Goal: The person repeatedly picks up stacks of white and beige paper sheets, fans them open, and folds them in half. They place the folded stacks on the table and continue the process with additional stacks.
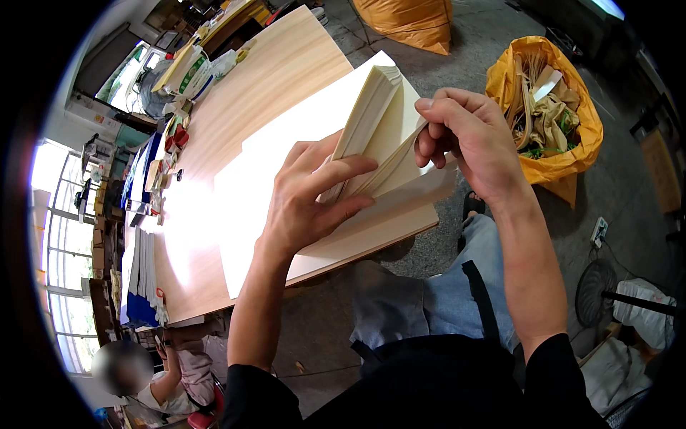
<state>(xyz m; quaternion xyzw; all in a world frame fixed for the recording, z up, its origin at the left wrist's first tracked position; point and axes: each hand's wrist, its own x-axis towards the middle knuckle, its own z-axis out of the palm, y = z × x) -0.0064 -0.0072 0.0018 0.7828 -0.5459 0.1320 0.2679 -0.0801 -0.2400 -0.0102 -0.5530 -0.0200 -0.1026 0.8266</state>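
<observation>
A thick stack of cream paper sheets [371,107] stands bent up on edge over a large white sheet [286,157] on the wooden table [271,71]. My left hand [307,200] grips the stack from the near side, fingers wrapped across its edge. My right hand [464,143] pinches the curled right-hand ends of the sheets between thumb and fingers, fanning them apart. Some sheets lie flat below the hands, reaching the table's near edge.
An orange bag [547,114] full of paper strips stands on the floor to the right, another orange bag [407,21] behind the table. Stacked papers and clutter [153,179] line the table's left side. A seated person [157,379] is at lower left. A floor fan [597,293] stands at right.
</observation>
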